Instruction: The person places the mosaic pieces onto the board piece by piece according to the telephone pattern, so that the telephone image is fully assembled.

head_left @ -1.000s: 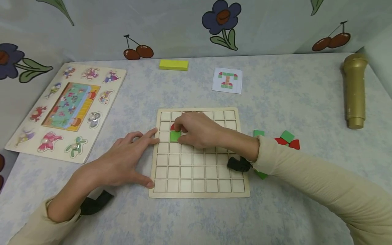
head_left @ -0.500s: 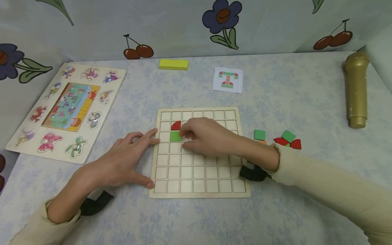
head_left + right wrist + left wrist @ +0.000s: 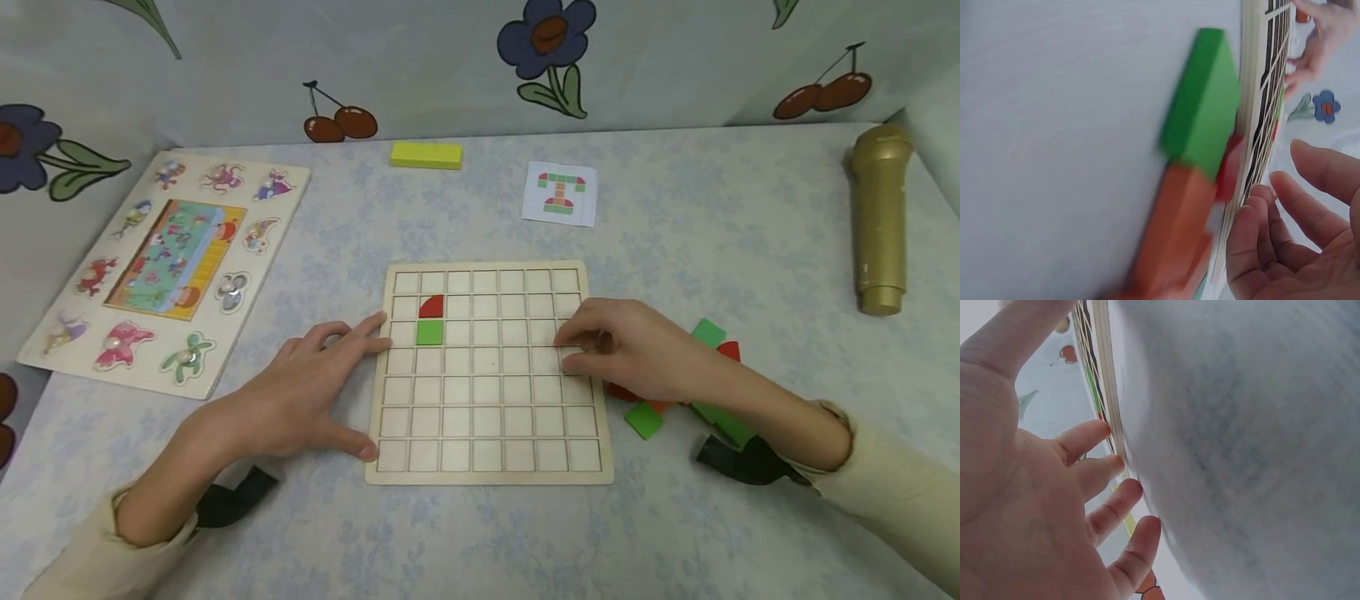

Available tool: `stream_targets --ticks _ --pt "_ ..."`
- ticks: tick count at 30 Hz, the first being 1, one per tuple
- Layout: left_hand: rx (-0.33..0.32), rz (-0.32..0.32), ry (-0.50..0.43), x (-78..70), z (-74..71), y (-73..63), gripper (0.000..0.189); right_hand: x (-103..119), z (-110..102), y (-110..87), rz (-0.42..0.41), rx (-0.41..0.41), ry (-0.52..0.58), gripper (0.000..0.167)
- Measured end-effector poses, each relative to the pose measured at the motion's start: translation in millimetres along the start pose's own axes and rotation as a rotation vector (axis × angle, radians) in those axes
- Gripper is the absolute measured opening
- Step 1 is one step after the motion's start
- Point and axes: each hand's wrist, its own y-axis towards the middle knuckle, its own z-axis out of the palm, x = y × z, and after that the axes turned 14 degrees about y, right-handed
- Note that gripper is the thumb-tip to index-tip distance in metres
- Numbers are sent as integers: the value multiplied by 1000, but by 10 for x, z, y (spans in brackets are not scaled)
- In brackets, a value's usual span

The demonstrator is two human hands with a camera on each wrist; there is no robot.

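A wooden grid board (image 3: 487, 390) lies flat on the table before me. Two pieces sit in its cells at the upper left: a red quarter-round piece (image 3: 432, 307) and, just below it, a green square (image 3: 430, 333). My left hand (image 3: 307, 400) is spread, its thumb and fingertips touching the board's left edge. Over the right edge hovers my right hand (image 3: 637, 350), fingers loosely bent with nothing between them. Under and beside it lie loose pieces: a green square (image 3: 644, 420), a red piece (image 3: 621, 392) and an orange piece (image 3: 1172, 231), partly hidden by the hand and forearm.
Behind the board lies a card (image 3: 559, 193) printed with a T-like pattern. To its left is a yellow block (image 3: 426, 156). A picture puzzle board (image 3: 225, 321) with animal pieces lies at the left, and a gold microphone-shaped object (image 3: 881, 225) at the far right.
My right hand has moved rightward from beside the red and green pieces to the board's right edge, uncovering them. The left hand has stayed in place.
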Motion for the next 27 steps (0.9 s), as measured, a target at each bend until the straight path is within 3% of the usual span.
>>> stream_targets --ticks 8,13,19,27 --pt "-2 0 -1 0 10 4 117 -166 -239 -269 -14 -121 -110 18" --pt "5 -3 9 -1 4 3 118 -266 -333 -350 -7 -181 -260 21" --pt "0 0 17 -6 3 7 119 -306 -364 -361 23 -169 -373 22" --pt "2 -2 5 -10 4 -5 114 -319 -405 -318 62 -136 -372 26"
